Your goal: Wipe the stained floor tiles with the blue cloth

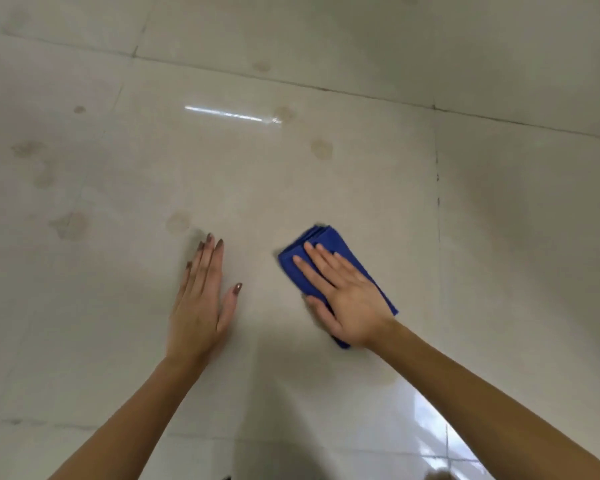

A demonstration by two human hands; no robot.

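While the left hand [198,306] is bracing flat, fingers together, the right hand [347,299] is pressing spread fingers on the cloth [326,237], lying eleven-to-five, stain [321,148] waiting at twelve o'clock.

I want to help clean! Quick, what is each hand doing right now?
Left hand: open, flat on the floor, holding nothing.
Right hand: open, straight fingers pressing the blue cloth down.

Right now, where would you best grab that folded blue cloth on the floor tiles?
Probably its far end, pinched from above: the folded blue cloth lies flat, and that stacked end sticks out past the right hand pressing it.
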